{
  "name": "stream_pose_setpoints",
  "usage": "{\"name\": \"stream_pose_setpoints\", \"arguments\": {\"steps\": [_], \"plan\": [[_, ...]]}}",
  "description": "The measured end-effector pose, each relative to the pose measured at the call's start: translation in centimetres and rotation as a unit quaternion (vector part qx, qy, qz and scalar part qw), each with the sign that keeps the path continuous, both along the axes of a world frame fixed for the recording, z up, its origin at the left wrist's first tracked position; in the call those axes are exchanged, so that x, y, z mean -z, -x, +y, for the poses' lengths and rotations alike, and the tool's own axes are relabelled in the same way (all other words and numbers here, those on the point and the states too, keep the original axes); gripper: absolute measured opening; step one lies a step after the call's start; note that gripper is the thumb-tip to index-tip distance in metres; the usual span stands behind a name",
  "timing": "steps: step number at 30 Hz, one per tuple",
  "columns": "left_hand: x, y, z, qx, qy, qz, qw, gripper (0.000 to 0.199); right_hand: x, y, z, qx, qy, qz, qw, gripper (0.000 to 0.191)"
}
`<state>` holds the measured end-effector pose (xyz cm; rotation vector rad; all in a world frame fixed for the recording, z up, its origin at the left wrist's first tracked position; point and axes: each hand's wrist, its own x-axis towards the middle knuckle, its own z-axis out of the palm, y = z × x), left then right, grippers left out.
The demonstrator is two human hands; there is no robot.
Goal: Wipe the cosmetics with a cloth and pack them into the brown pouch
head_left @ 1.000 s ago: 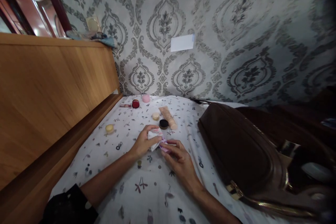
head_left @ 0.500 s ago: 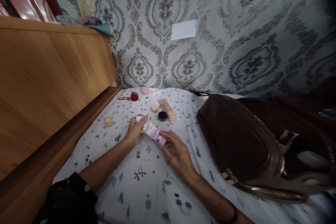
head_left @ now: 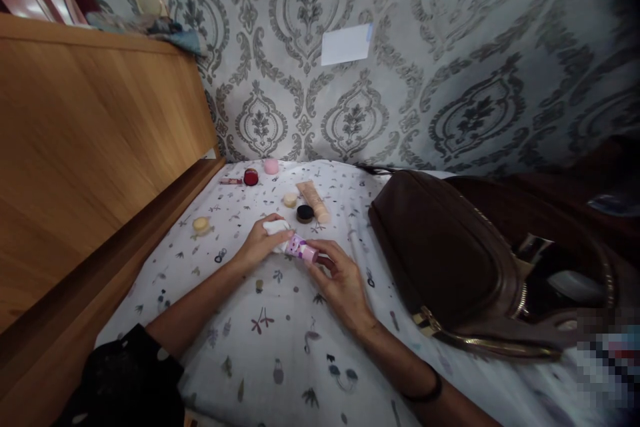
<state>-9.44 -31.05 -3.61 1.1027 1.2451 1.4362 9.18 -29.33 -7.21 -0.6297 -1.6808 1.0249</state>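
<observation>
A small pink and purple tube with a printed picture is held between my two hands above the patterned sheet. My left hand is closed round its upper-left part with a white cloth or tissue, which covers that end. The fingers and thumb of my right hand pinch the pink cap end. Just beyond the hands lie a black-lidded jar, a cream-coloured little jar and a beige tube.
A brown bag with gold zips stands open at the right. Farther back sit a red jar, a pink pot and a slim pink tube. A yellow pot is left, near the wooden panel.
The white cloth or tissue has moved down along the tube and covers more of it. The tube lies flatter now. My view has shifted slightly.
</observation>
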Motion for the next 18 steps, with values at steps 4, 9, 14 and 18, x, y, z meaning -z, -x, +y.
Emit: {"name": "stream_pose_setpoints", "arguments": {"steps": [4,9,14,18], "plan": [[0.6,0.2,0.3,-0.061,0.001,-0.032,0.998,0.034,-0.1,0.0,-0.1,-0.013,0.002,0.000,1.000,0.025],[0.9,0.7,1.2,-0.103,0.038,-0.103,0.989,0.029,-0.1,-0.1,0.0,-0.012,0.014,-0.002,1.000,0.024],[0.4,0.8,1.4,-0.079,0.074,-0.195,0.975,0.023,-0.4,-0.3,0.1,0.018,0.027,-0.038,0.999,0.026],[0.2,0.8,1.3,-0.052,0.092,-0.260,0.960,0.027,-1.1,-0.4,0.0,0.020,0.042,-0.073,0.996,0.029]]}}
